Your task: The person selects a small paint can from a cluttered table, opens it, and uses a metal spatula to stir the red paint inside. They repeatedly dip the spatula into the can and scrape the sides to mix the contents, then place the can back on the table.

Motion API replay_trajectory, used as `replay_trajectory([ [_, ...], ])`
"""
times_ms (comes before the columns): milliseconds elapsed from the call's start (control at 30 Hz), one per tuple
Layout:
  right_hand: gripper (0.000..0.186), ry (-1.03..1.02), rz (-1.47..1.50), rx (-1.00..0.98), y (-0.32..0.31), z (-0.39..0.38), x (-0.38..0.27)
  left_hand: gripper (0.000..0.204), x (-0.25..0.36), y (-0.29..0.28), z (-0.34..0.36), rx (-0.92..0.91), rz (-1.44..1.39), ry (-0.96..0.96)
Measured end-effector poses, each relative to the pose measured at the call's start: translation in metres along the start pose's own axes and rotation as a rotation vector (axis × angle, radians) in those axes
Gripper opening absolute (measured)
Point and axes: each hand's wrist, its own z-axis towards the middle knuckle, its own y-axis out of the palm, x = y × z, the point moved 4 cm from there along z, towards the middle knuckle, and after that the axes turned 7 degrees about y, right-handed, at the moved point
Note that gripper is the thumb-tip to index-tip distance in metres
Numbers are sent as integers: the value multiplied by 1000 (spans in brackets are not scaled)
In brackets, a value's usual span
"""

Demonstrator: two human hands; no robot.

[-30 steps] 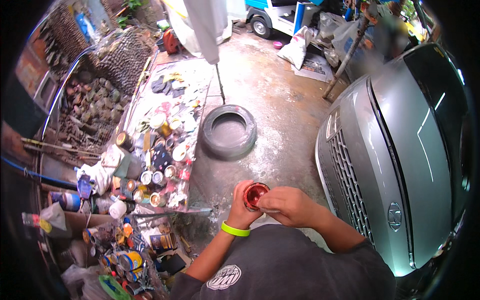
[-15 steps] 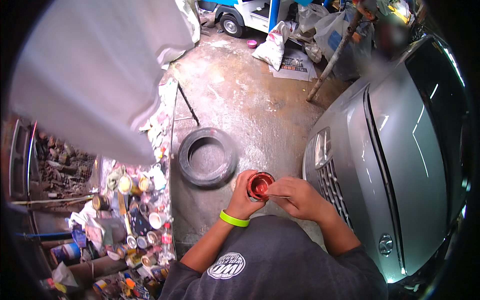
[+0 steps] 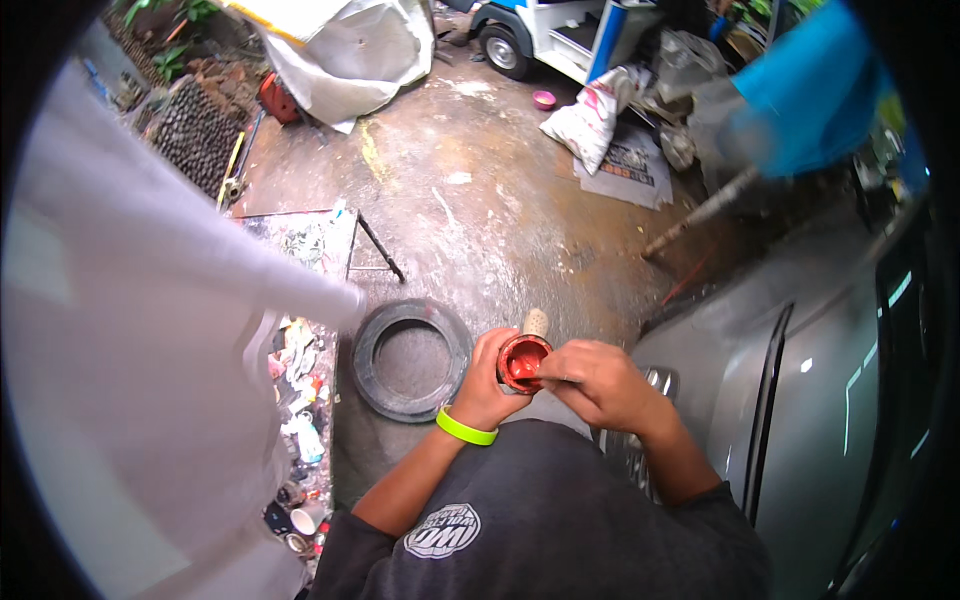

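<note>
Red-smeared paint can [image 3: 510,366] stays gripped in the left hand [image 3: 484,388], the right hand [image 3: 600,386] closed at its rim; a blue sheet [image 3: 815,95] has appeared.

Bright light falls on the floor [image 3: 480,230], giving a pale shine. White streaks of glare lie on the car [image 3: 825,410]. The can [image 3: 525,362] is rather sharp, but the blue sheet [image 3: 815,95] is blurred. Near the black rim, lines bend.
</note>
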Motion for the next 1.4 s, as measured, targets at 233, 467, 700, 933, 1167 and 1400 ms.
replay_trajectory([
  [233, 28, -161, -94, -96, -78, 143, 116, 85, -72, 6, 156, 203, 72, 28],
  [467, 26, -254, -27, -244, -111, 276, 196, 89, -136, -10, 272, 386, 94, -56],
  [700, 10, 88, 195, -60, -134, 424, 281, 87, -214, -86, 373, 464, 113, -130],
  [933, 20, 501, 926, 111, -87, 589, 387, 89, -273, -225, 476, 409, 175, -130],
  [1167, 15, 710, 1140, 38, -21, 722, 414, 93, -329, -333, 525, 441, 71, -225],
  [1400, 21, 603, 1083, -168, 23, 847, 414, 88, -369, -408, 557, 528, 159, -249],
])
